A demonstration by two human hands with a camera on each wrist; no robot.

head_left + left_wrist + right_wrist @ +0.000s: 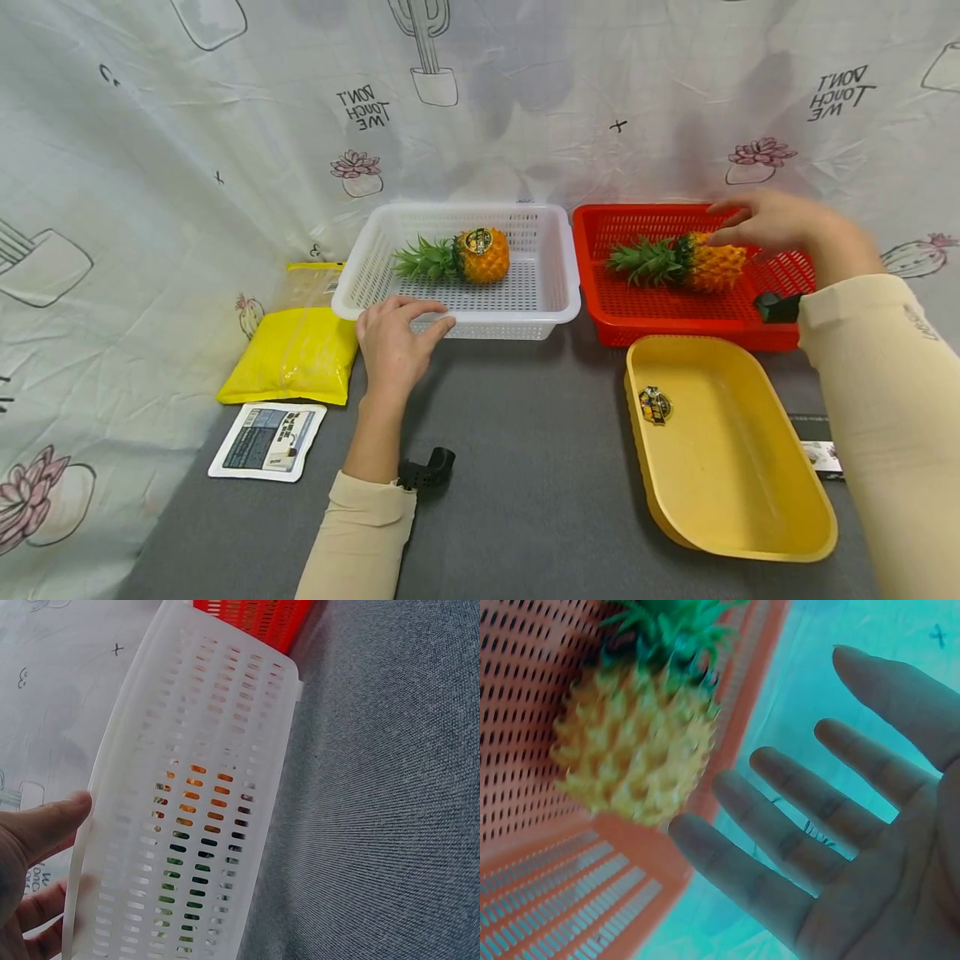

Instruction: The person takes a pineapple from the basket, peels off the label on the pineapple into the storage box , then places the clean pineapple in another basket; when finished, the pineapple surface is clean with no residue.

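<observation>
My left hand (396, 346) holds the front rim of a white plastic basket (551, 317); in the left wrist view the thumb is at the rim's edge and fingertips pass behind it. A pineapple (483, 257) with green leaves and a round black-and-gold label lies on its side inside. Over the right part of a red plastic basket (600, 321), my right hand (780, 221) is raised with spread fingers. It grips nothing. A second pineapple (716, 265) lies in the red basket, left of that hand. The right wrist view shows the fingers apart from this pineapple (634, 750).
A yellow tray (720, 450) with a loose round label (656, 406) stands before the red basket. Left of the white basket lie a yellow bag (300, 354) and a small white packet (267, 442). A dark, partly hidden item (817, 446) lies beside the tray. A printed curtain (525, 100) hangs behind.
</observation>
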